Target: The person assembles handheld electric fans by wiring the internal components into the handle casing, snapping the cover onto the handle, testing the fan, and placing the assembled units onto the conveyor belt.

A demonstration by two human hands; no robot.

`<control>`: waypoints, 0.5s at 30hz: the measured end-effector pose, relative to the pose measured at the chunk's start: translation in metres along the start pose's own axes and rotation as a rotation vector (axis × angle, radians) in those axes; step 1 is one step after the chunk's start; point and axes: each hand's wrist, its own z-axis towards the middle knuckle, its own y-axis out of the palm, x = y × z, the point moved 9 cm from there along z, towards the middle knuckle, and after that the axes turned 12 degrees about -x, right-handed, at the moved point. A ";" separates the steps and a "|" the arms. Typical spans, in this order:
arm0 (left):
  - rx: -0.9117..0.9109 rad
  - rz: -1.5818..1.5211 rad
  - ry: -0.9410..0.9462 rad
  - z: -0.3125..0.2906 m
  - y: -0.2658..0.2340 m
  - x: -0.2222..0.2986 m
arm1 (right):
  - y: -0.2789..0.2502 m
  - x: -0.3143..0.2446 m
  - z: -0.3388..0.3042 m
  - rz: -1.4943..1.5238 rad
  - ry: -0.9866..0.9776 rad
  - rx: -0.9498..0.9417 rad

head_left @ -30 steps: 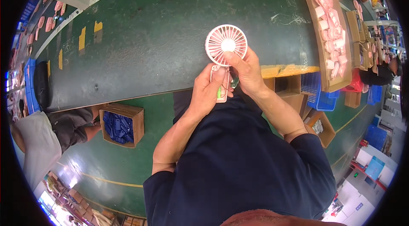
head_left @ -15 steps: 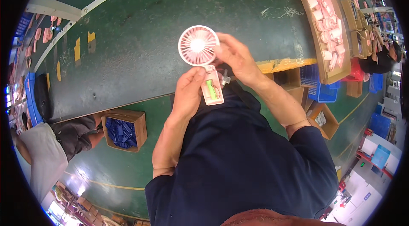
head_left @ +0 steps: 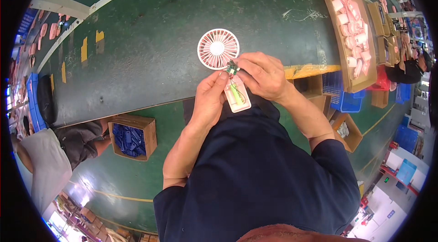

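A pink handheld fan (head_left: 218,49) with a round slatted head is held over the near edge of the bench. Its handle is open and shows a green battery (head_left: 236,93) with thin wires. My left hand (head_left: 211,92) is closed on the upper part of the handle, thumb on top. With bent fingers, my right hand (head_left: 263,74) grips a small green circuit board (head_left: 232,67) at the joint between head and handle. The fingertips partly cover the board and the handle's top.
On the right of the green bench (head_left: 150,59) lies a long cardboard tray (head_left: 365,80) of pink parts. Below the bench stand a cardboard box (head_left: 150,135) with blue parts and a blue crate (head_left: 351,100). Another person (head_left: 50,160) is at the left.
My right hand has come down from the fan head's rim to the top of the handle. The green circuit board now shows at its fingertips. The fan has shifted slightly right.
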 end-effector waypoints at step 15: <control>-0.015 0.142 0.058 0.000 0.003 0.009 | -0.003 0.002 0.012 0.014 -0.126 -0.186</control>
